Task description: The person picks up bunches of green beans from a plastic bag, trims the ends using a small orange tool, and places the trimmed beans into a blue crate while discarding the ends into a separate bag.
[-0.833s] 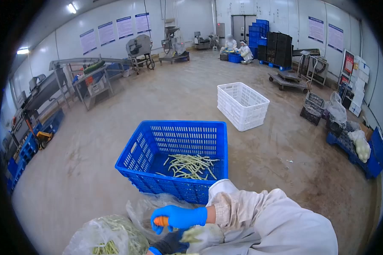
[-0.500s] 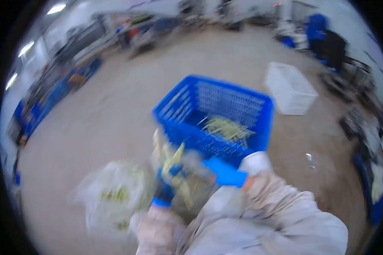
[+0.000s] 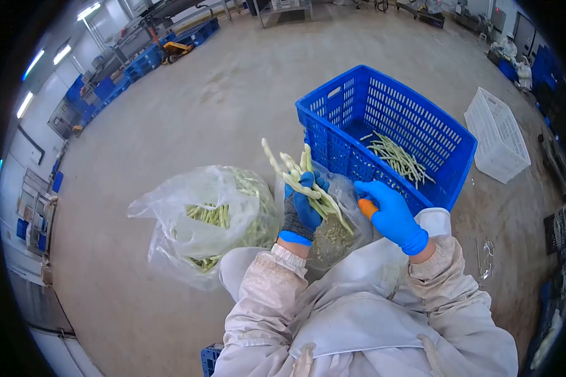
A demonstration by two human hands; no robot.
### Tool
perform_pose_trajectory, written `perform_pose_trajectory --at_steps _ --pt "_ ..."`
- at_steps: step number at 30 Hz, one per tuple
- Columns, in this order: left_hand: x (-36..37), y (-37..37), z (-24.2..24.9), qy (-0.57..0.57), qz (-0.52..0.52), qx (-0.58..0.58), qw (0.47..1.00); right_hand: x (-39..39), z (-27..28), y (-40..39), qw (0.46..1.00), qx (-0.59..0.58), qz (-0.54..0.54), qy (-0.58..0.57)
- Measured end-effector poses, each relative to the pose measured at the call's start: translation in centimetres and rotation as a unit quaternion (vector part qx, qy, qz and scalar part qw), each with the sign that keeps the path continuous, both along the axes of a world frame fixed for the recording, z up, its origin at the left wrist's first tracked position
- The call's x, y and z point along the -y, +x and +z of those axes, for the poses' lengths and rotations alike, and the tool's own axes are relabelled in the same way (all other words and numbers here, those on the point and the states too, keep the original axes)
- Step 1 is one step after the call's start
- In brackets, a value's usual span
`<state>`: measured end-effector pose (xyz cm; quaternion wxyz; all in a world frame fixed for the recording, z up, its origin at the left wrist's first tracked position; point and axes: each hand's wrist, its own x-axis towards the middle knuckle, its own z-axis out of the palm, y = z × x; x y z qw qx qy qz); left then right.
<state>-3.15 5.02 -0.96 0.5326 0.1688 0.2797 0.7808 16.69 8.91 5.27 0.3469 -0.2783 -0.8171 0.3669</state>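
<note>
Blue-gloved left hand [image 3: 305, 204] clutches pale beans [image 3: 293, 168]; whether right hand [image 3: 390, 215] holds anything is unclear.

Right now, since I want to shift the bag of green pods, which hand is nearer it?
Left. The left hand, holding pods, is just right of the bag; the right hand is farther right, by the blue crate.

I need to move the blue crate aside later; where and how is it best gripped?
Probably by the oval hand hole in the blue crate, hooked from outside its left end. The hole sits high in that short wall, just below the rim, while a plastic bag stands before the long near side.
</note>
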Motion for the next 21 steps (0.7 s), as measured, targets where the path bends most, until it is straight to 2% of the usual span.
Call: perform_pose_trajectory --at_steps 2,4,5,6,7,8,10,12,17,19,21 --pt "0.0 -0.2 -0.5 -0.027 0.036 0.027 0.999 0.8 0.2 -0.1 0.999 -0.022 -0.006 -0.027" --pt "-0.3 0.1 -0.2 -0.026 0.072 0.046 0.996 1.7 0.7 0.2 0.983 0.070 0.092 -0.141" --pt "-0.4 0.0 -0.4 0.007 0.078 0.047 0.996 2.1 0.2 0.1 0.978 0.078 0.146 -0.128" --pt "-0.3 0.2 -0.3 0.039 0.083 0.049 0.995 2.8 -0.4 -0.3 0.978 0.079 0.145 -0.129" --pt "-0.5 0.6 -0.1 -0.024 0.121 0.076 0.989 3.4 -0.8 -0.9 0.990 0.034 0.107 -0.090" --pt "-0.7 0.8 -0.3 -0.023 0.118 0.077 0.990 3.8 -1.3 -1.6 0.996 -0.010 0.068 -0.050" --pt "-0.8 1.0 -0.7 0.029 0.124 0.071 0.989 3.7 -2.7 -2.7 0.996 -0.019 0.036 -0.081" --pt "-0.8 1.1 -0.9 0.009 0.144 0.072 0.987 3.1 -4.5 -3.6 0.993 -0.090 0.007 -0.081" --pt "-0.8 1.4 -1.0 0.000 0.177 0.108 0.978 3.1 -5.4 -4.8 0.993 -0.062 -0.015 -0.101" --pt "-0.7 2.0 -0.3 -0.023 0.236 0.018 0.971 3.1 -5.3 -5.1 0.993 -0.037 -0.028 -0.106" --pt "-1.0 2.1 -0.7 -0.005 0.251 0.008 0.968 2.9 -5.8 -5.3 0.994 -0.045 -0.041 -0.087"
